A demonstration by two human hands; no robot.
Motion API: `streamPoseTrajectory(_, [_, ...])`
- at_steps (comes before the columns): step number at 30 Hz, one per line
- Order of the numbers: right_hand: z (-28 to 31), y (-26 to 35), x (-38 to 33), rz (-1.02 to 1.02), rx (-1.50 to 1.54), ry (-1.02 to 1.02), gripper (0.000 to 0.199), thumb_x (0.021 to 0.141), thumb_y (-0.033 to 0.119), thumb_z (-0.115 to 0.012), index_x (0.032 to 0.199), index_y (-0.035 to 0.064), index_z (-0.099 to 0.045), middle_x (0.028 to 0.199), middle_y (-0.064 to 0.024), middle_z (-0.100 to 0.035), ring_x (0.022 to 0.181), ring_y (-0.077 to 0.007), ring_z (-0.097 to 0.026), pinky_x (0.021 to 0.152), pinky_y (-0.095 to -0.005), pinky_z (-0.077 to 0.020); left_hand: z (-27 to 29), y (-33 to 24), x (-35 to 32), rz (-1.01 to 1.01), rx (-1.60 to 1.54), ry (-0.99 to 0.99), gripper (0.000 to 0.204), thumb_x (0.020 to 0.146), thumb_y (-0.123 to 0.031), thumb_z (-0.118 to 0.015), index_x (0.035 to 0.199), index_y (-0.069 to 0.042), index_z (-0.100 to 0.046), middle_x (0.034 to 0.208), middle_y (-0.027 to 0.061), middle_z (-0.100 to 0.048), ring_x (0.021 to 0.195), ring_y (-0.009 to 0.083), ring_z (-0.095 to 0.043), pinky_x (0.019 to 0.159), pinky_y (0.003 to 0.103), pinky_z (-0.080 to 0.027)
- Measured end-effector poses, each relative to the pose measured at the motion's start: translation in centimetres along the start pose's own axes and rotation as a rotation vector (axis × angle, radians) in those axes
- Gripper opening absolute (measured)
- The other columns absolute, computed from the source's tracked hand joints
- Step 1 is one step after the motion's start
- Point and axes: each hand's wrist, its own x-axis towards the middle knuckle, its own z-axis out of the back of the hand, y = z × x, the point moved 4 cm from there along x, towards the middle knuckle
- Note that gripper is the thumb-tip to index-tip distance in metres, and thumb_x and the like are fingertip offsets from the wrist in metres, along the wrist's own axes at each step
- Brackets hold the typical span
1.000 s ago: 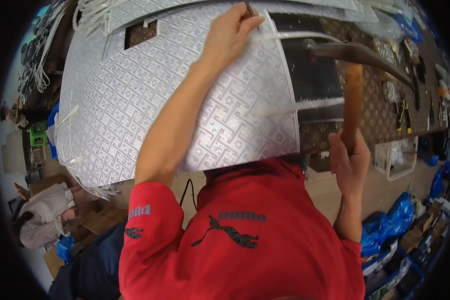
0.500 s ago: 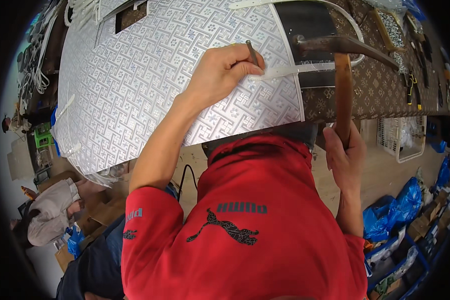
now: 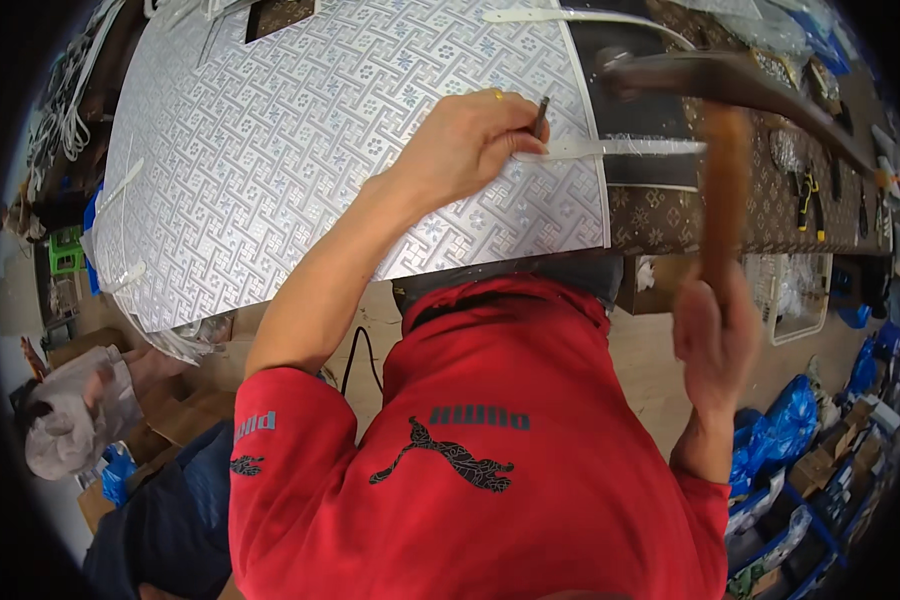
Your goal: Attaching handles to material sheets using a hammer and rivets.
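White strap [image 3: 635, 147] beside left hand [image 3: 475, 140] (gripping rod [image 3: 541, 118]), hammer [image 3: 727, 185] in right hand [image 3: 715, 330]

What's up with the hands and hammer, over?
Left fingers pinch metal rod at white strap. Right fingers grip blurred hammer. Rod's lower tip hidden. Nothing seen between hammer and rod.

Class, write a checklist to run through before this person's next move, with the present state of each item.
1. Hammer in hand: ok, the right hand grips its handle.
2. Metal rod held: ok, pinched in the left hand.
3. Rod's lower tip on the white strap: cannot tell, hidden.
4. Strap across the patterned board's edge: ok.
5. Left hand gloved: not ok, bare.
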Motion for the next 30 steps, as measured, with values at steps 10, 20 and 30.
streamPoseTrajectory(10, [-0.2,3.3,1.0,0.106,-0.453,0.268,0.013,0.096,0.011,-0.059,0.087,0.0031,-0.054,0.059,0.0,-0.051,0.049,-0.0069,-0.046,0.046,-0.0237,-0.0339,-0.4,-1.2,-0.6,0.007,0.162,0.041,0.006,0.088,-0.002,-0.063,0.093,-0.002,-0.065,0.084,0.0117,-0.069,0.082,0.0274,-0.069,0.071,0.035,-0.055])
streamPoseTrajectory(20, [2.5,-0.3,-1.7,-0.142,0.146,0.005,0.018,0.105,0.019,-0.049,0.095,0.004,-0.051,0.061,0.0029,-0.045,0.043,-0.0022,-0.036,0.039,-0.0188,-0.0261,0.2,-1.1,1.5,0.286,-0.224,-0.044,0.011,0.096,-0.009,-0.061,0.099,0.0,-0.067,0.086,0.0055,-0.07,0.08,0.0117,-0.062,0.074,0.026,-0.05])
streamPoseTrajectory(30, [2.0,-1.9,-1.9,-0.218,0.158,0.044,0.016,0.1,0.013,-0.058,0.088,0.0043,-0.052,0.061,0.0049,-0.048,0.05,-0.0008,-0.04,0.044,-0.0206,-0.0287,-2.2,-0.3,1.6,0.246,-0.248,0.004,0.01,0.091,-0.009,-0.065,0.094,-0.001,-0.07,0.08,0.01,-0.071,0.071,0.0165,-0.066,0.066,0.029,-0.05])
